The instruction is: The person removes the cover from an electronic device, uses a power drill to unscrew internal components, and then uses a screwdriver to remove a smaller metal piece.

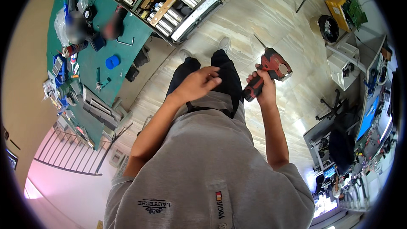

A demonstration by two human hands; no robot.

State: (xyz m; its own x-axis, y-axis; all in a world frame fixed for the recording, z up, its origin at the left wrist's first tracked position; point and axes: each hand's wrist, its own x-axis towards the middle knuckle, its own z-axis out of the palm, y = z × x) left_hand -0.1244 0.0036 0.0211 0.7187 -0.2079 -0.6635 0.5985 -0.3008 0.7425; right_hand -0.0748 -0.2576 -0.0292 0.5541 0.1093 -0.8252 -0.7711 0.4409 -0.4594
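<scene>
My right hand (266,88) is wrapped round the grip of a red and black cordless drill (274,63), held out to the right of my body above the floor. A long thin bit (260,41) sticks out of its front, pointing away from me. In front of my dark trousers hangs my left hand (199,84), with nothing in it; its fingers are loosely bent and the thumb stands apart.
At the left, a green-topped workbench (91,68) carries a blue round cup (112,62), a hex key (126,41) and loose tools. An open case (197,19) of silvery rods sits at its far end. A black bin (329,29) and yellow crate (340,7) stand far right.
</scene>
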